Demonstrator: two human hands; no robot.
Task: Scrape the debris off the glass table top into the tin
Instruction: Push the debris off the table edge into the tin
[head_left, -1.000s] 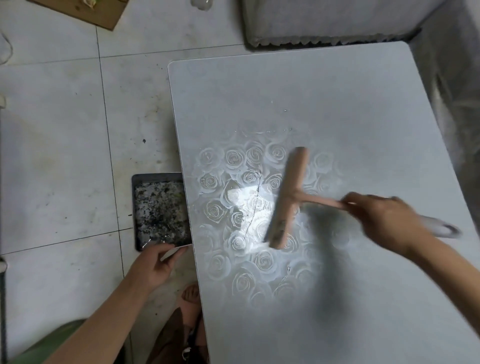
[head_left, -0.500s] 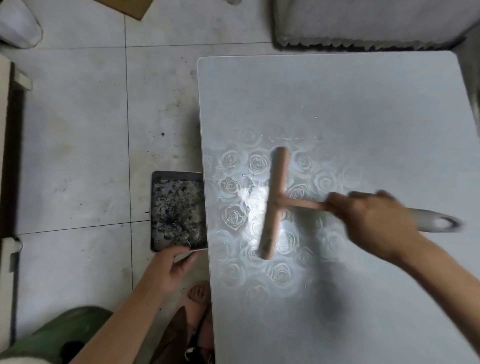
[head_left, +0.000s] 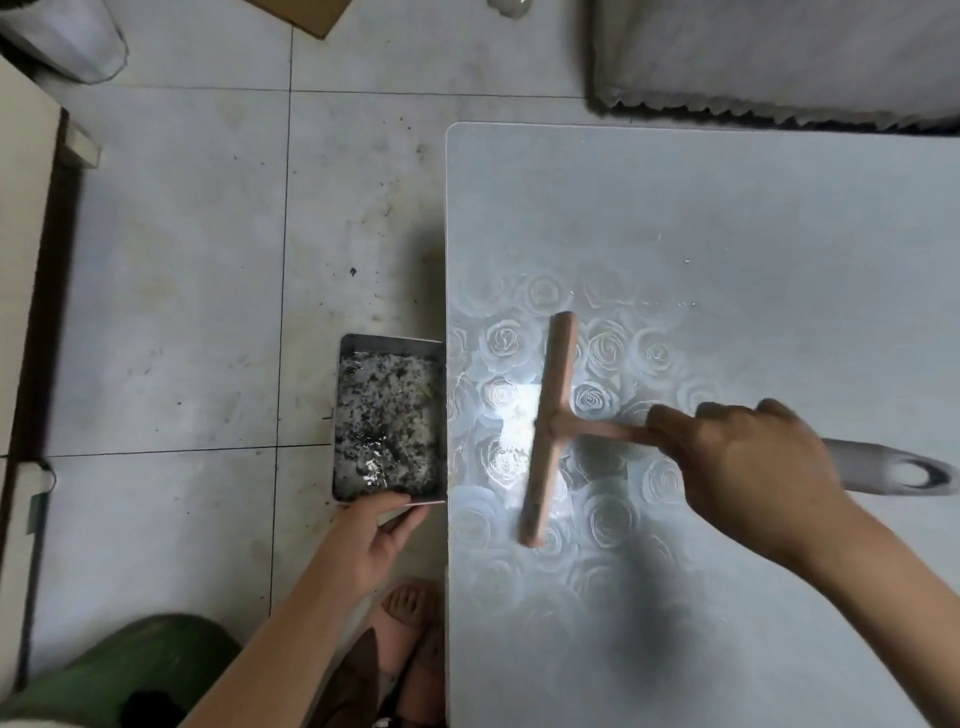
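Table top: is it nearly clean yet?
Nearly. The tin already holds lots of dark debris, and most of the glass table top looks bare. The right hand grips the scraper near the edge; the left hand holds the tin there. A small wet-looking patch remains.

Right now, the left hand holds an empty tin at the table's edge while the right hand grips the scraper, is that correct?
Not quite: in the head view the tin holds dark debris. The left hand does hold it at the table edge, and the right hand grips the scraper.
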